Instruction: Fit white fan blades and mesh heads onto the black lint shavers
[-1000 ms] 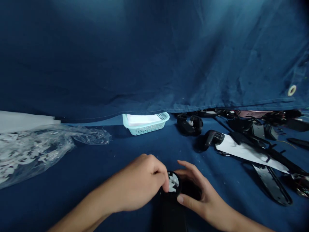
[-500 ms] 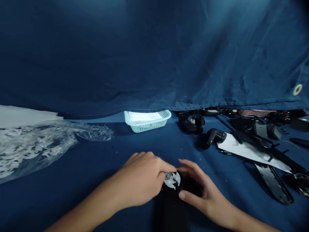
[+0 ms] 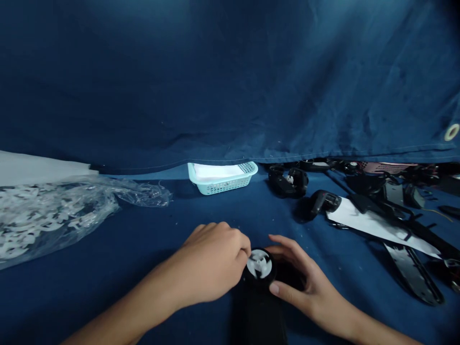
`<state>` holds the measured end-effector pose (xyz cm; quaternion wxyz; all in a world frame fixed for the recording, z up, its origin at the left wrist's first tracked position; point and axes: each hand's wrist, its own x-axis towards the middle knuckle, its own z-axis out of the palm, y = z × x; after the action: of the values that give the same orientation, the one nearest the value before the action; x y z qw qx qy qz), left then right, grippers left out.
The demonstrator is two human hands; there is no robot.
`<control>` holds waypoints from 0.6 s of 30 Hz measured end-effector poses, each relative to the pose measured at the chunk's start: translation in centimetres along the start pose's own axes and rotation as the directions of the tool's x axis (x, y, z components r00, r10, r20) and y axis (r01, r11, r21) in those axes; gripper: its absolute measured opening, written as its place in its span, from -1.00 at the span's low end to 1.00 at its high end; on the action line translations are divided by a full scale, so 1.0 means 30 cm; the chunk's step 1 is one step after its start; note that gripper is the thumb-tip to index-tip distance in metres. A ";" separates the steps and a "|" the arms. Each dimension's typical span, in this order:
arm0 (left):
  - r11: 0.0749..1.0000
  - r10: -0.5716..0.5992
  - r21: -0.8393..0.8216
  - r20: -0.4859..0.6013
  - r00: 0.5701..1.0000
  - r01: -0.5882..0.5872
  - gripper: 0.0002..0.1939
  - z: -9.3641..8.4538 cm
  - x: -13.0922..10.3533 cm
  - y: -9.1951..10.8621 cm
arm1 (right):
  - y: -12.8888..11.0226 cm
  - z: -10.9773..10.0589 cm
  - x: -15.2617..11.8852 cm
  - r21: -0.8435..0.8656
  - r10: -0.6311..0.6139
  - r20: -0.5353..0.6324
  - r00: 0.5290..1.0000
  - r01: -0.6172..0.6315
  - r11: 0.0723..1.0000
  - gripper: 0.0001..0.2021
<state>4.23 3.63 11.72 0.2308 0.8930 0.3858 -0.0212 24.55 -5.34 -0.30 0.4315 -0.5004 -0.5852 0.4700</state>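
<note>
A black part with a round end stands in front of me, its lower section dark and hard to make out. A white slotted plastic disc sits inside the round end. My right hand curves around the right side of this part, thumb at the near edge and fingers at the far edge. My left hand is closed at the disc's left edge, fingers curled under. Whatever is in those fingers is hidden.
A light blue basket with white sheets stands ahead. To the left lies a clear plastic bag of white pieces. Black plastic housings and a white sheet are on the right. A dark blue curtain hangs behind.
My left index finger has drawn back from the disc's far edge and curled in, so more of the white disc shows. My right hand keeps its hold. The view has shifted slightly.
</note>
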 end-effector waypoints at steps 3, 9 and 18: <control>0.991 -0.013 -0.130 0.084 0.996 0.023 -0.63 0.000 -0.002 -0.005 | -0.001 0.002 -0.003 0.008 -0.001 0.005 1.000 0.001 1.000 -0.39; 0.980 -0.074 -0.188 -0.009 0.997 0.070 -0.62 -0.013 -0.008 0.006 | -0.005 0.003 -0.003 -0.005 -0.017 -0.003 1.000 0.017 1.000 -0.40; 0.999 -0.055 0.003 -0.005 0.998 0.055 -0.57 0.003 0.031 0.003 | 0.012 0.000 -0.010 -0.127 -0.031 -0.003 1.000 0.030 0.991 -0.41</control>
<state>4.95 4.16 11.47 0.2276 0.8826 0.4106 -0.0257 24.65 -5.60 -0.68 0.4072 -0.5191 -0.6205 0.4239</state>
